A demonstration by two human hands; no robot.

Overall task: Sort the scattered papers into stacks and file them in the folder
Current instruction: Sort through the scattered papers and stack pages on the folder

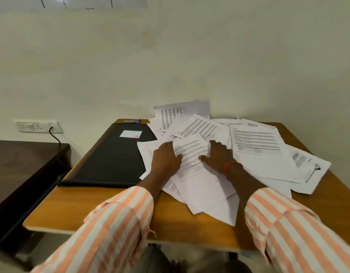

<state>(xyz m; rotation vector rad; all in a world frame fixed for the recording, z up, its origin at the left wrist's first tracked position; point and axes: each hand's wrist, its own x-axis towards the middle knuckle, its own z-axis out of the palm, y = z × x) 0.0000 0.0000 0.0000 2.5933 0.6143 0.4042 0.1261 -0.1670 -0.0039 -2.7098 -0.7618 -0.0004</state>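
A loose heap of white printed papers covers the right half of the wooden table. A closed black folder with a small white label lies flat on the left half. My left hand rests flat on the heap's left part, fingers straight. My right hand, with a red thread at its wrist, lies flat just right of it. One printed sheet sits between the two hands, with both thumbs on its edges. Lower sheets are hidden under the upper ones.
A blue and silver object, perhaps a stapler, lies at the table's back edge behind the folder. The wall stands right behind the table. A dark desk is on the left, with a wall socket and black cable above it.
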